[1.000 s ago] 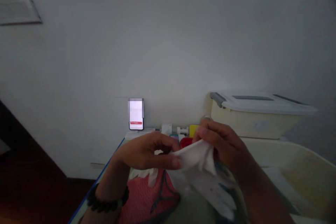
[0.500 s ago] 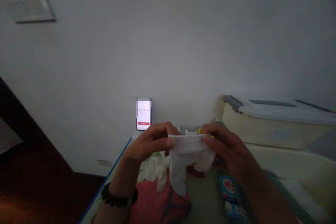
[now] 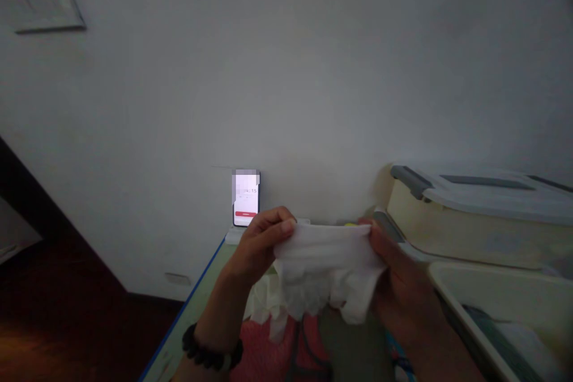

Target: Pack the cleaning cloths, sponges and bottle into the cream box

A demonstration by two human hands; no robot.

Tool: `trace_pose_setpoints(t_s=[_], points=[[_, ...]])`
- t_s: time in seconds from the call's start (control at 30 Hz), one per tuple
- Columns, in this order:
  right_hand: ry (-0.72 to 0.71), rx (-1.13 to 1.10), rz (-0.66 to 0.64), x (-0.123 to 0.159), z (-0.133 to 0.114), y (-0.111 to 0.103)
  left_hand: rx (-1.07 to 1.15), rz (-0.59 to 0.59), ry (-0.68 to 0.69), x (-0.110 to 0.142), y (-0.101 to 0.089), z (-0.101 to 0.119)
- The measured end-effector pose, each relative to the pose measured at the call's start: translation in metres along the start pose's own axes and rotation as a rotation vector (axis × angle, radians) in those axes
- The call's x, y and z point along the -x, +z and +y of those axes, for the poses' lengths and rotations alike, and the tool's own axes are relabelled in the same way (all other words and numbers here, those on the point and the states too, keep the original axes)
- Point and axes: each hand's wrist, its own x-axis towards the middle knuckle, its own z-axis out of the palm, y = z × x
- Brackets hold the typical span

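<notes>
A white glove [image 3: 329, 265] hangs stretched between both my hands above the table [image 3: 188, 322]. My left hand [image 3: 259, 245] pinches the left end of its cuff, and a dark bead bracelet [image 3: 210, 355] circles that wrist. My right hand [image 3: 398, 286] grips the right end, its fingers partly hidden behind the material. Below the held glove lies a second crumpled white glove [image 3: 264, 304] on a red patterned item [image 3: 273, 355].
A phone [image 3: 246, 198] with a lit screen leans against the white wall at the table's far end. At right stands a cream lidded storage box [image 3: 474, 215], with an open cream bin [image 3: 505, 304] in front of it. The dark floor lies left of the table's blue edge.
My hands have drawn apart, stretching the glove's cuff wider, and the view has shifted left, so the boxes sit further right. The blue-labelled bottle seen half a second ago is now almost hidden.
</notes>
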Motion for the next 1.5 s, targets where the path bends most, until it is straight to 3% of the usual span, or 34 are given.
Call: trace_pose_setpoints(t_s=[0.1,0.2,0.33,0.43,0.63,0.77,0.87,0.97,1.1,1.23,1.33,1.4,1.5], points=[[0.014,0.025,-0.006,-0.002,-0.002,0.001,-0.119,-0.075,-0.033,0.0,0.003,0.0],[-0.046,0.11,-0.09,-0.003,-0.007,0.0,-0.157,-0.14,0.055,0.002,0.003,0.004],[-0.25,0.247,-0.215,-0.002,-0.008,-0.004,-0.282,-0.243,0.248,0.005,0.003,0.016],[-0.404,0.409,-0.244,0.003,-0.01,-0.004,-0.435,-0.283,0.313,0.008,0.007,0.025],[-0.562,0.814,-0.311,0.026,-0.034,0.003,-0.506,-0.235,0.362,0.015,0.014,0.04],[-0.461,0.867,-0.333,0.038,-0.04,0.003,-0.398,-0.074,0.375,0.016,0.018,0.037],[-0.362,0.87,-0.32,0.037,-0.039,0.0,-0.293,0.01,0.266,0.013,0.027,0.027],[-0.473,0.82,-0.267,0.033,-0.04,-0.003,-0.222,-0.004,0.079,0.01,0.04,0.017],[-0.513,0.692,-0.241,0.036,-0.045,-0.003,-0.091,-0.019,-0.02,0.012,0.051,0.016],[-0.47,0.699,-0.257,0.042,-0.046,-0.003,-0.121,-0.105,-0.138,0.016,0.047,0.022],[-0.511,0.727,-0.226,0.045,-0.045,-0.003,-0.243,-0.24,-0.226,0.019,0.043,0.025],[-0.524,0.737,-0.219,0.046,-0.044,-0.003,-0.305,-0.288,-0.237,0.021,0.043,0.027],[-0.52,0.747,-0.236,0.047,-0.045,-0.004,-0.287,-0.196,-0.123,0.023,0.047,0.03]])
